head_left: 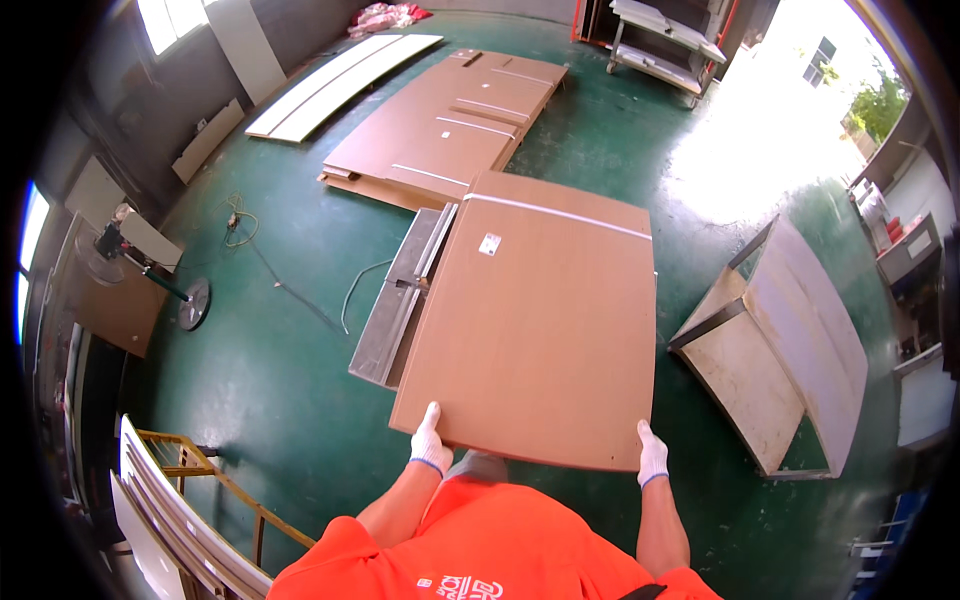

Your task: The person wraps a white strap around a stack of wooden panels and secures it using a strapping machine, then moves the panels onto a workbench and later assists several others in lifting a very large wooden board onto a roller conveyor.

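Observation:
In front of me is a large flat brown cardboard carton, with a white strap across its far end and a small white label. My left hand, in a white glove, grips the near edge close to its left corner, thumb on top and fingers hidden below. At the near right corner my right hand, gloved too, holds the side edge with its thumb up; its other fingers are mostly hidden. A grey metal-topped bench shows along the carton's left side, partly covered by it.
Strapped brown cartons lie stacked farther ahead, beside long white panels. To the right stands a board-covered metal frame. A standing fan and cable are left. White boards lean near a yellow frame. A trolley stands far back.

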{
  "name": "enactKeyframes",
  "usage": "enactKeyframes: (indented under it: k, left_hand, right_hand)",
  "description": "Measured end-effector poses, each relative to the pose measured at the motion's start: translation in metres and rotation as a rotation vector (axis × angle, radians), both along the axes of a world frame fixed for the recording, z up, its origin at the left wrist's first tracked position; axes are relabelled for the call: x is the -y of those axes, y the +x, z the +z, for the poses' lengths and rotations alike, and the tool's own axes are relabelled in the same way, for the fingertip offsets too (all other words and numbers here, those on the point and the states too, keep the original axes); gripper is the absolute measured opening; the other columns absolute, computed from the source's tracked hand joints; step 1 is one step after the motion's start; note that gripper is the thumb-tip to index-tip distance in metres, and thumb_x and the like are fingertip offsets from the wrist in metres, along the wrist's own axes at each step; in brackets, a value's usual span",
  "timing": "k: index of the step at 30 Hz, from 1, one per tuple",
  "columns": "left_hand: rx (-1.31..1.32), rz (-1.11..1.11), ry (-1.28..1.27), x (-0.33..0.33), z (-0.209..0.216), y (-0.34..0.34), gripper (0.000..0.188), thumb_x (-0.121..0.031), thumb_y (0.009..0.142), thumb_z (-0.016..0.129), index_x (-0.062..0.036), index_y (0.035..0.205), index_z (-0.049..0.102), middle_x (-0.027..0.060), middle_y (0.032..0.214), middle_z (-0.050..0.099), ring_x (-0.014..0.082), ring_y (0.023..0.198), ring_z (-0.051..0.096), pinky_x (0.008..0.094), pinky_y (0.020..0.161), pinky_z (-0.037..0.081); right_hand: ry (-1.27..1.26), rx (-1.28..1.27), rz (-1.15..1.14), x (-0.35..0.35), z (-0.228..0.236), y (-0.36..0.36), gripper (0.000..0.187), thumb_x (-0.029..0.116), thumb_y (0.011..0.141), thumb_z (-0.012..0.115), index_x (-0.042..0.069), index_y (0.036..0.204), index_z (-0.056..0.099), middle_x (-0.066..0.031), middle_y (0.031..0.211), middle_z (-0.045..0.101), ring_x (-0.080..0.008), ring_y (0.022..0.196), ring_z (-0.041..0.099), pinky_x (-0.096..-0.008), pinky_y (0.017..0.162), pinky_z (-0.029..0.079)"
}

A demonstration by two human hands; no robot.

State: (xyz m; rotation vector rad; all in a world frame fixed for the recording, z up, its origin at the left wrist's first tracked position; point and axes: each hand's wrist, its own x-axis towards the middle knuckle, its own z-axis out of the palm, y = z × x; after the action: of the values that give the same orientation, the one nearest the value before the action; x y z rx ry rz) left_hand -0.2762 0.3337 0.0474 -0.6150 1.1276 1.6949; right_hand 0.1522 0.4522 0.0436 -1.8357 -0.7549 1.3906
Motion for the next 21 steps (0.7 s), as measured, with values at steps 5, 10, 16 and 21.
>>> enactKeyframes:
  k: [5, 10, 16, 21]
  left_hand:
    - [-0.079, -0.059, -0.007, -0.109, -0.019, -0.044, 0.057, -0.031, 0.088, 0.081, -0.0045, 0.134, 0.059, 0.0082, 0.128, 0.064, 0.0284, 0.112, 0.062, 0.05, 0.094, 0.054]
    - [-0.311, -0.231, -0.336, -0.203, -0.006, -0.069, 0.076, -0.051, 0.082, 0.082, 0.0066, 0.128, 0.059, 0.0134, 0.12, 0.064, 0.0277, 0.098, 0.062, 0.0467, 0.077, 0.056]
    - [-0.619, -0.715, -0.435, -0.19, -0.014, -0.071, 0.039, -0.034, 0.09, 0.077, -0.0017, 0.091, 0.057, 0.011, 0.075, 0.064, 0.0151, 0.05, 0.05, 0.0316, 0.044, 0.044]
    - [-2.286, -0.962, -0.173, -0.272, 0.042, -0.014, 0.048, -0.032, 0.088, 0.073, 0.0008, 0.12, 0.059, 0.0218, 0.132, 0.059, 0.0394, 0.125, 0.055, 0.0534, 0.107, 0.042]
  right_hand:
    - [-0.032, -0.123, -0.02, -0.107, -0.015, -0.034, 0.053, 0.042, 0.093, 0.073, -0.004, 0.118, 0.069, -0.0106, 0.114, 0.071, -0.0207, 0.101, 0.068, -0.0358, 0.09, 0.053]
    - [-0.067, 0.392, 0.171, -0.189, 0.002, -0.069, 0.063, 0.058, 0.091, 0.066, 0.001, 0.117, 0.072, -0.0169, 0.115, 0.071, -0.0307, 0.11, 0.065, -0.0401, 0.097, 0.049]
    - [0.07, 1.058, 0.241, -0.191, -0.008, -0.081, 0.066, 0.067, 0.09, 0.057, 0.008, 0.114, 0.074, -0.0209, 0.116, 0.068, -0.0379, 0.112, 0.062, -0.0477, 0.099, 0.048]
    - [0.168, 0.95, 0.185, -0.188, -0.01, -0.077, 0.058, 0.056, 0.093, 0.063, 0.003, 0.111, 0.075, -0.0202, 0.111, 0.068, -0.0362, 0.108, 0.063, -0.0438, 0.095, 0.05]
